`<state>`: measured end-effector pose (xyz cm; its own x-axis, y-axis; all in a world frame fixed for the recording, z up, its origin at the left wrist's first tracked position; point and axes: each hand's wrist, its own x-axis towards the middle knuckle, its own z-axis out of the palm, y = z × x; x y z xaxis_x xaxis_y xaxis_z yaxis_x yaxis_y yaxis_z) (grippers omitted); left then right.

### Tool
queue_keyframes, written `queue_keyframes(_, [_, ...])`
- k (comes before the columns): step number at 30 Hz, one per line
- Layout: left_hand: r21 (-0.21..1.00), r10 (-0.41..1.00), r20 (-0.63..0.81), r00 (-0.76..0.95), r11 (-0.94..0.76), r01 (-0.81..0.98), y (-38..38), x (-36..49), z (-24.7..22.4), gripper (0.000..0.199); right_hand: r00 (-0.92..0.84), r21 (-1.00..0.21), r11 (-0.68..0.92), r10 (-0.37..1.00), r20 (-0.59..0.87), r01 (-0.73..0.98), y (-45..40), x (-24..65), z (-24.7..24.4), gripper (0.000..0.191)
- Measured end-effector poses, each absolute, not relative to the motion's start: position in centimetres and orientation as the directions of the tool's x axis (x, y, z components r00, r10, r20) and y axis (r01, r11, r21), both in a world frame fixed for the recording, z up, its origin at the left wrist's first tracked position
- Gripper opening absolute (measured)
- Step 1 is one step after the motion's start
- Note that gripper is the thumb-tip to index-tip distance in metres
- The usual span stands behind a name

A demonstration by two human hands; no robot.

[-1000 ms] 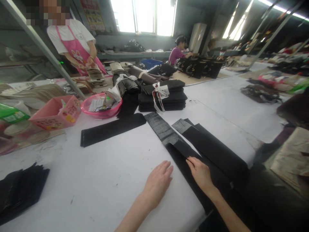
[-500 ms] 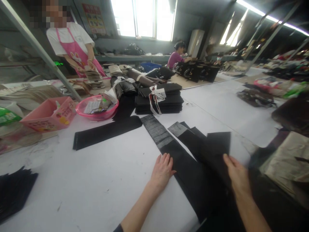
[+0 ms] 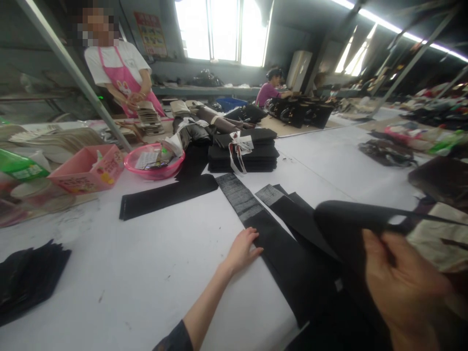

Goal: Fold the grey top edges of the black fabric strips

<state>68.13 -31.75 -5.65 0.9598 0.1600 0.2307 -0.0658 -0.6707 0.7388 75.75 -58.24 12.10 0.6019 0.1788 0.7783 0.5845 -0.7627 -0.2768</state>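
The right hand [image 3: 402, 282] grasps a lifted black strip [image 3: 343, 219], its edge pinched between thumb and bent fingers; motion blurs that hand. The left hand [image 3: 243, 251] is loose and unclenched, fingers lightly bent and together, thumb apart, fingertips lying on the near edge of a black strip layer [image 3: 278, 248] on the table.

With the left hand as the clock's hub, the right hand sits at about 3 o'clock and the lifted strip between 2 and 3. The strip is matte, thin and pliable, rolling over in a rounded curve toward the left and narrowing to a dark edge on the right; whether it is cloth or imitation leather cannot be told.

The layer under the left fingertips runs from 12 o'clock down to 4, long and straight-sided. Beyond it, a grey streaked band [image 3: 236, 197] looks rough and fibrous. At 2 o'clock lie overlapping black strips [image 3: 292, 214], one with a similar grey end.

A straight black strip pile [image 3: 168, 197] lies at 10 o'clock; at 12, a squared black bundle [image 3: 243, 158] is tied with white ribbon [image 3: 234, 153]. The white tabletop [image 3: 164, 263] is smooth, with small dark scuffs.
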Motion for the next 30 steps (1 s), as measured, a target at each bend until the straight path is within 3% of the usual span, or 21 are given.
queue_keyframes(5, [0.785,0.246,0.279,0.928,-0.615,-0.073,-32.0,66.4,-3.9,0.036,0.689,-0.481,-0.509,0.391,0.610,0.714,-51.6,72.6,9.8,0.020])
queue_keyframes(8, [0.881,0.255,0.254,0.933,-0.459,-0.114,-32.6,63.3,-2.4,0.037,0.706,-0.579,-0.409,0.483,0.519,0.705,-50.3,70.6,8.1,0.016])
queue_keyframes(10, [0.938,0.266,0.171,0.949,-0.337,-0.074,-32.9,60.6,-2.0,0.036,0.687,-0.626,-0.344,0.564,0.458,0.700,-49.6,69.0,7.1,0.018])
queue_keyframes(12, [0.979,0.394,0.039,0.918,-0.201,0.045,-33.1,57.7,-2.1,0.040,0.652,-0.653,-0.280,0.621,0.436,0.704,-48.5,67.2,6.2,0.022])
queue_keyframes(14, [0.993,0.462,-0.118,0.879,0.046,0.110,-33.4,54.9,-2.4,0.046,0.638,-0.672,-0.261,0.655,0.404,0.693,-46.8,65.4,5.4,0.027])
queue_keyframes(16, [0.943,0.456,-0.215,0.864,0.326,0.062,-33.9,52.6,-2.5,0.057,0.617,-0.689,-0.280,0.725,0.304,0.668,-44.9,63.6,4.5,0.030])
queue_keyframes(18, [0.864,0.480,-0.274,0.833,0.504,-0.006,-34.5,50.9,-2.4,0.062,0.513,-0.707,-0.263,0.843,0.163,0.656,-43.2,61.9,3.5,0.032])
queue_keyframes(21, [0.769,0.574,-0.443,0.689,0.639,-0.038,-34.8,49.7,-2.7,0.043,0.317,-0.763,-0.195,0.948,0.013,0.616,-41.8,60.1,2.0,0.039])
queue_keyframes(24, [0.646,0.565,-0.555,0.610,0.755,-0.112,-34.1,49.5,-3.6,0.028,0.245,-0.808,-0.169,0.969,-0.031,0.564,-42.3,59.9,1.0,0.036])
queue_keyframes(27, [0.609,0.534,-0.573,0.622,0.785,-0.113,-33.2,49.4,-4.1,0.027,0.328,-0.735,-0.196,0.944,0.039,0.649,-43.9,61.6,0.0,0.032])
queue_keyframes(30, [0.643,0.534,-0.569,0.625,0.763,-0.067,-32.6,49.2,-4.1,0.031,0.492,-0.491,-0.364,0.857,0.156,0.791,-46.3,64.3,-1.3,0.032])
